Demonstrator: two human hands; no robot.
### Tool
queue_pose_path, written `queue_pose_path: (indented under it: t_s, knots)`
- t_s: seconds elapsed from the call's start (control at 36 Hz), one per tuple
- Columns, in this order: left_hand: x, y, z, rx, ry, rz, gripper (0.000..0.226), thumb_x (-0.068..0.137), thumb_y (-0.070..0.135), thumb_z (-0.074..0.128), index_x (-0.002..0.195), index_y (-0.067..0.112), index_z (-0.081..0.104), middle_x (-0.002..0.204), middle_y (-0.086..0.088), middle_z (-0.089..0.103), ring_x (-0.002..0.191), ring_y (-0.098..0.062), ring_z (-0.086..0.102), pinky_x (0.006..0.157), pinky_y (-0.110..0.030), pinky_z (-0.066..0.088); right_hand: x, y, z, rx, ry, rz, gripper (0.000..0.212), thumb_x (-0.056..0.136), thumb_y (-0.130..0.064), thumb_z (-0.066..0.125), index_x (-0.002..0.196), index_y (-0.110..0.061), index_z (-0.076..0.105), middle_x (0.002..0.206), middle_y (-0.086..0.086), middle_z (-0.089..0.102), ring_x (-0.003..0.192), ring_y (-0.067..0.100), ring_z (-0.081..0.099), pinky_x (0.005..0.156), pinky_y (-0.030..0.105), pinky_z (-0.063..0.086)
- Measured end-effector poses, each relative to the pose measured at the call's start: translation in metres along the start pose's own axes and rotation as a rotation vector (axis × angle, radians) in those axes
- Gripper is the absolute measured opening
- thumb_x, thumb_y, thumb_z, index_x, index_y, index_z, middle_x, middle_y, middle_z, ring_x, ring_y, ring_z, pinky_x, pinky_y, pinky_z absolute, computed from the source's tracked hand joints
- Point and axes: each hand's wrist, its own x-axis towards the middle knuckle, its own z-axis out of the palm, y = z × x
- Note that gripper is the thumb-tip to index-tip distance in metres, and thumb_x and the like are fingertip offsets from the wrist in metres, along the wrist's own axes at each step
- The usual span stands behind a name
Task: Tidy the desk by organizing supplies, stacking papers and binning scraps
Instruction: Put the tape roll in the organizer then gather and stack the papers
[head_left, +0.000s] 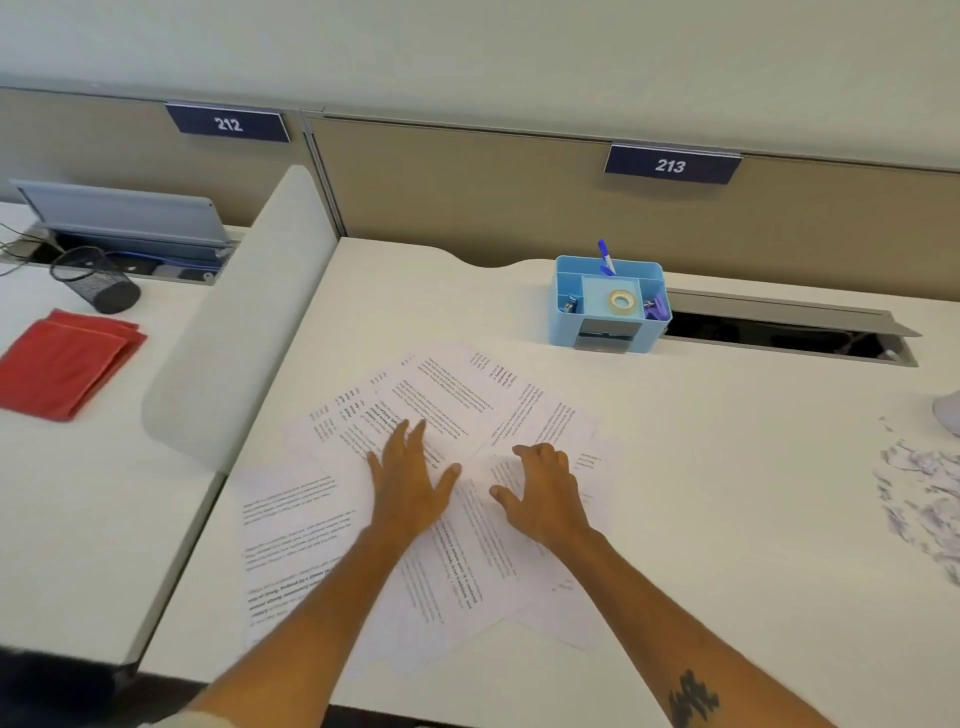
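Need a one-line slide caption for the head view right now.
Both hands, left hand and right hand, press on scattered printed sheets before a blue organizer; paper scraps wait.

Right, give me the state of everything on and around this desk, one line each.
Printed sheets: spread loose and overlapping, not stacked.
Left hand: flat on the sheets, fingers straight.
Right hand: on the sheets, fingers bent.
Blue organizer: upright, holding a pen, tape roll and clips.
Paper scraps: scattered on the desk, not binned.
Red cloth: folded, on the neighbouring desk.
Mesh cup: tipped over.
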Motion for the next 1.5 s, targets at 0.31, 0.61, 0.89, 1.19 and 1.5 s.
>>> queue_pose_path:
  t_s: [0.31, 0.61, 0.89, 1.19, 1.5]
  knots:
    - [0.062, -0.079, -0.077, 0.175, -0.130, -0.144, 0.106, 0.094, 0.067, 0.071, 0.172, 0.015, 0.021, 0.182, -0.016, 0.011, 0.169, -0.036, 0.010, 0.135, -0.061, 0.016, -0.017, -0.065, 0.058, -0.008, -0.085, -0.148, 0.086, 0.092, -0.056, 0.064, 0.159, -0.019, 0.026, 0.168, 0.005, 0.021, 0.157, 0.027, 0.015, 0.128, 0.048, 0.019]
    - [0.109, -0.101, -0.105, 0.233, -0.129, -0.159, 0.109, 0.089, 0.070, 0.075, 0.169, 0.013, 0.028, 0.170, -0.018, 0.034, 0.157, -0.042, 0.033, 0.124, -0.062, 0.035, -0.020, -0.093, 0.087, -0.211, -0.161, -0.144, 0.102, 0.092, -0.050, 0.070, 0.163, -0.016, 0.007, 0.173, 0.008, -0.004, 0.160, 0.031, -0.005, 0.129, 0.055, 0.004]
    - [0.126, -0.103, -0.106, 0.171, -0.191, -0.155, 0.106, 0.087, 0.068, 0.079, 0.166, 0.016, 0.031, 0.162, -0.017, 0.047, 0.149, -0.043, 0.047, 0.121, -0.057, 0.038, -0.016, -0.105, 0.087, -0.245, -0.159, -0.080, 0.114, 0.086, -0.048, 0.079, 0.163, -0.014, 0.001, 0.173, 0.006, 0.001, 0.160, 0.029, 0.001, 0.129, 0.054, 0.012]
    - [0.146, -0.085, -0.115, 0.158, -0.280, -0.035, 0.048, 0.096, 0.053, 0.077, 0.125, 0.018, 0.062, 0.128, -0.003, 0.069, 0.125, -0.032, 0.064, 0.110, -0.046, 0.038, -0.015, -0.106, 0.091, -0.236, -0.157, -0.043, 0.117, 0.087, -0.047, 0.079, 0.164, -0.016, -0.003, 0.174, 0.003, -0.003, 0.161, 0.027, -0.003, 0.130, 0.052, 0.009]
    - [0.148, -0.071, -0.127, 0.096, -0.290, 0.071, 0.047, 0.091, 0.036, 0.087, 0.130, 0.014, 0.071, 0.133, -0.010, 0.067, 0.122, -0.033, 0.065, 0.100, -0.043, 0.055, -0.021, -0.101, 0.092, -0.111, -0.110, -0.010, 0.125, 0.085, -0.047, 0.081, 0.164, -0.018, -0.010, 0.174, 0.002, -0.008, 0.161, 0.024, -0.005, 0.131, 0.047, 0.005]
